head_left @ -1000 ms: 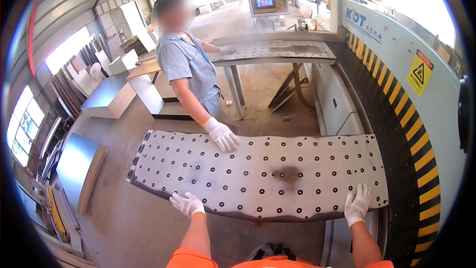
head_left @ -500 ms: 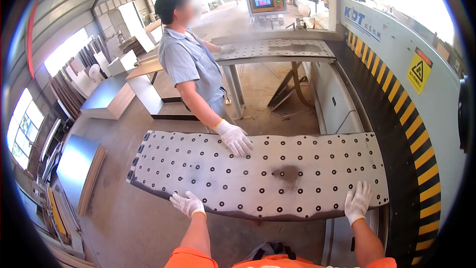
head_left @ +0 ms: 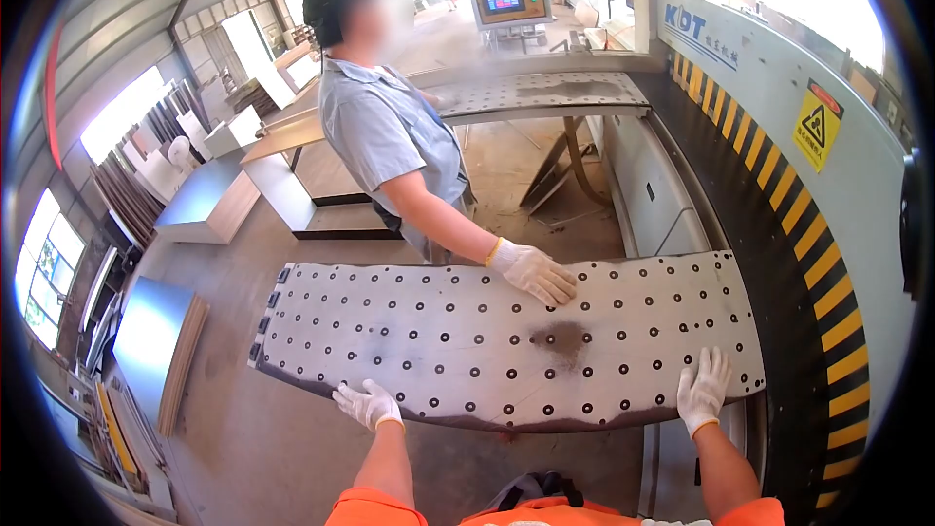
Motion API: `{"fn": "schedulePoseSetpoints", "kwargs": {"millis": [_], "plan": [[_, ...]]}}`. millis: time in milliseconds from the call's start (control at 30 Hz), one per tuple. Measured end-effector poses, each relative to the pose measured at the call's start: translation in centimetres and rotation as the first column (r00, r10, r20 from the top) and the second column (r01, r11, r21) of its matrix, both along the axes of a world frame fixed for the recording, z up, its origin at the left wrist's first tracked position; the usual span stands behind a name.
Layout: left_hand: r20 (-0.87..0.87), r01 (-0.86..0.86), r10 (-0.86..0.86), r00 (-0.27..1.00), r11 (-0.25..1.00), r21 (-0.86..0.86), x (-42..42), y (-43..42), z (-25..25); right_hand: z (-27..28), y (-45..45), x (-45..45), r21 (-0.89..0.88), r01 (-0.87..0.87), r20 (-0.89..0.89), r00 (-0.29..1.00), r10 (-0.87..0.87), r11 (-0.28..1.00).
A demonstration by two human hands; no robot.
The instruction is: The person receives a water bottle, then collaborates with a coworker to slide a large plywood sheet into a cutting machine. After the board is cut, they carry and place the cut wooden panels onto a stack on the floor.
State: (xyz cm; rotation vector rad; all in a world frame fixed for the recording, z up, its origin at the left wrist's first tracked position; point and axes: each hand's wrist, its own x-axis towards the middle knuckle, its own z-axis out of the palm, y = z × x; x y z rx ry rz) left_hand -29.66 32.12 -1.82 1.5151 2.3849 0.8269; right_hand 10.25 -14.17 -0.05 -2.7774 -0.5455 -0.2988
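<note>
In front of me is a long pale machine table [head_left: 467, 317] dotted with rows of dark round holes. My left hand [head_left: 368, 403], in a white glove, rests at its near edge on the left, fingers stretched out. Farther right, my right hand [head_left: 703, 392], gloved too, lies flat on the surface with its fingers spread. Neither hand holds anything. A brown dusty patch [head_left: 562, 343] marks the surface between them, on the far side. A co-worker's gloved hand [head_left: 534, 273] lies on the table's far edge.
The co-worker [head_left: 390, 136] stands beyond the table. On the right runs a machine [head_left: 779, 88] with a yellow-black striped edge [head_left: 818, 273] and a warning label [head_left: 820, 127]. A second dotted table [head_left: 545, 93] and a control panel [head_left: 511, 0] stand behind. Stacked boards [head_left: 161, 351] lie at left.
The co-worker has leaned nearer, and their gloved hand has slid to the right along the table's far side. My two hands have stayed in about the same places.
</note>
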Motion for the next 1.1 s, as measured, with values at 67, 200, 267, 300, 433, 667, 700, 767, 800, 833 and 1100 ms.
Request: {"fn": "schedulePoseSetpoints", "kwargs": {"millis": [67, 200, 267, 300, 433, 667, 700, 767, 800, 833, 1100], "plan": [[0.012, 0.010, -0.010, 1.000, 1.000, 0.002, -0.3, 0.2, -0.2, 0.0, -0.1, -0.1, -0.003, 0.002, -0.003, 1.000, -0.002, 1.000], [0.060, 0.016, -0.016, 0.998, 1.000, 0.010, -0.5, 0.4, -0.6, 0.1, 0.0, 0.0, -0.001, 0.004, -0.005, 1.000, -0.004, 1.000], [0.047, 0.016, -0.016, 0.999, 1.000, -0.009, -0.6, 0.4, -0.7, 0.0, 0.0, 0.0, -0.003, 0.004, -0.007, 1.000, -0.004, 1.000], [0.037, 0.018, -0.017, 0.999, 1.000, -0.016, -0.6, 0.4, -0.6, 0.0, -0.1, 0.0, -0.005, 0.003, -0.008, 1.000, -0.003, 1.000], [-0.001, 0.027, -0.027, 1.000, 1.000, 0.004, 0.1, -0.5, 0.4, 0.1, -0.1, 0.0, 0.007, 0.015, -0.033, 0.999, -0.015, 1.000], [0.018, 0.015, -0.016, 1.000, 1.000, 0.011, -0.4, 0.5, -1.1, 0.2, -0.2, 0.0, 0.032, 0.011, -0.053, 0.999, -0.010, 0.999], [0.015, 0.015, -0.016, 1.000, 1.000, 0.011, -0.4, 0.5, -1.0, 0.1, -0.1, 0.1, 0.034, 0.014, -0.058, 0.998, -0.012, 0.999], [0.003, 0.022, -0.021, 1.000, 1.000, -0.007, -0.3, 0.5, -0.8, 0.2, 0.0, 0.1, 0.043, 0.015, -0.056, 0.998, -0.012, 0.999], [0.002, 0.026, -0.026, 1.000, 0.999, -0.023, 0.0, -0.1, 0.2, 0.2, -0.2, 0.0, 0.044, 0.017, -0.055, 0.998, -0.014, 0.999], [0.002, 0.029, -0.029, 1.000, 0.999, -0.040, 0.3, -0.4, 0.6, 0.2, -0.3, -0.1, 0.042, 0.014, -0.054, 0.998, -0.011, 0.999], [0.029, 0.017, -0.018, 0.999, 1.000, 0.004, -0.4, 0.4, -1.2, 0.6, -0.1, 0.1, 0.031, 0.018, -0.058, 0.998, -0.016, 0.999]]}}
